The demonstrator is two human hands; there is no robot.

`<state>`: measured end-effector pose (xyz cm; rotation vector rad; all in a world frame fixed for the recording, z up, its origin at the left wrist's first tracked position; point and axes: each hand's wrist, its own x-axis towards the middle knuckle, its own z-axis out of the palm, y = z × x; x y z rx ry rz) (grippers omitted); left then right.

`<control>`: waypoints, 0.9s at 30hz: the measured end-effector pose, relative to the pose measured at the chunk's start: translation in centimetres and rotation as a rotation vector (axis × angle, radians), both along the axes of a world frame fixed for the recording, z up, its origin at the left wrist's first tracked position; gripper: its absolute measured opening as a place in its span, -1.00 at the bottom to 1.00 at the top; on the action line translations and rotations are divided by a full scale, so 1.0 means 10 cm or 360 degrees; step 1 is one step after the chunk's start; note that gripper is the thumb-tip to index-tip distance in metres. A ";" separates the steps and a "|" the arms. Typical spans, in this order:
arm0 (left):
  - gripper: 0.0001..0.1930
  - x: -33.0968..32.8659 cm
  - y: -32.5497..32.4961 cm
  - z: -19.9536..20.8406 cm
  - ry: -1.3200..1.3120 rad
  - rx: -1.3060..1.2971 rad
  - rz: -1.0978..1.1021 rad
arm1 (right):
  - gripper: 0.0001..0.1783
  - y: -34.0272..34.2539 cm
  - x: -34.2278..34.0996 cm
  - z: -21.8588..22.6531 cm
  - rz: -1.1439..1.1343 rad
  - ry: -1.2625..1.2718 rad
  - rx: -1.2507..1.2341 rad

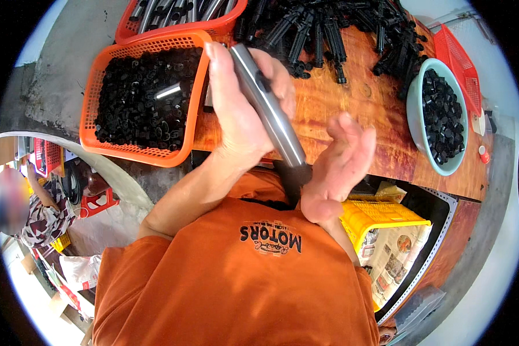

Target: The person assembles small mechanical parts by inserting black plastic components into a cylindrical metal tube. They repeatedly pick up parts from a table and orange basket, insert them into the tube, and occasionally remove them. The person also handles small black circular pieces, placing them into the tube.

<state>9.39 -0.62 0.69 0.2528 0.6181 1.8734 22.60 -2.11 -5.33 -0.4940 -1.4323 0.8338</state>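
My left hand (232,109) is wrapped round a shiny silver metal tube (277,127) with a dark oblong patch on its side. The tube slants from upper left to lower right, and a black part shows at its lower end. Beside that end, my right hand (343,164) is open, palm turned toward the tube and fingers raised and slightly blurred. Whether its heel touches the black end I cannot tell. Behind my left hand stands an orange basket (86,115) holding many small black pieces and a short silver piece.
Another orange basket (181,30) holds silver tubes. Black stick-like parts (305,34) are heaped on the wooden table (380,115). A pale blue bowl (416,118) of black caps stands right, near a red basket (455,63). Below is a yellow crate (386,213). A person (46,210) is far left.
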 end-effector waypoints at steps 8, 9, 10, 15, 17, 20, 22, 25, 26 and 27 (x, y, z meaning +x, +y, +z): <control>-0.26 0.11 -0.06 0.09 0.0032 0.0204 -0.0161 | 0.13 0.09 -0.11 0.07 0.0010 0.0013 0.0423; -0.26 0.11 -0.06 0.09 0.0048 0.0219 -0.0163 | 0.12 0.10 -0.12 0.10 0.0021 0.0014 0.0435; -0.26 0.10 -0.06 0.09 0.0000 0.0227 -0.0155 | 0.12 0.11 -0.12 0.12 0.0017 0.0017 0.0446; -0.25 0.08 -0.08 0.06 -0.0034 0.0332 -0.0192 | 0.10 0.15 -0.19 0.12 -0.0008 0.0118 0.0503; -0.26 0.08 -0.08 0.08 -0.0057 0.0320 -0.0190 | 0.09 0.16 -0.22 0.11 -0.0020 0.0185 0.0515; -0.26 0.06 -0.07 0.09 -0.0087 0.0318 -0.0181 | 0.06 0.16 -0.27 0.13 -0.0063 0.0229 0.0470; -0.26 0.05 -0.07 0.09 -0.0069 0.0324 -0.0182 | 0.04 0.13 -0.27 0.16 -0.0094 0.0181 0.0410; -0.26 0.05 -0.08 0.11 -0.0033 0.0281 -0.0182 | 0.04 0.12 -0.24 0.20 -0.0116 0.0080 0.0334; -0.26 0.05 -0.07 0.10 -0.0030 0.0279 -0.0183 | 0.04 0.12 -0.23 0.20 -0.0114 0.0049 0.0315; -0.25 0.05 -0.06 0.09 -0.0026 0.0277 -0.0183 | 0.04 0.13 -0.22 0.21 -0.0097 0.0027 0.0305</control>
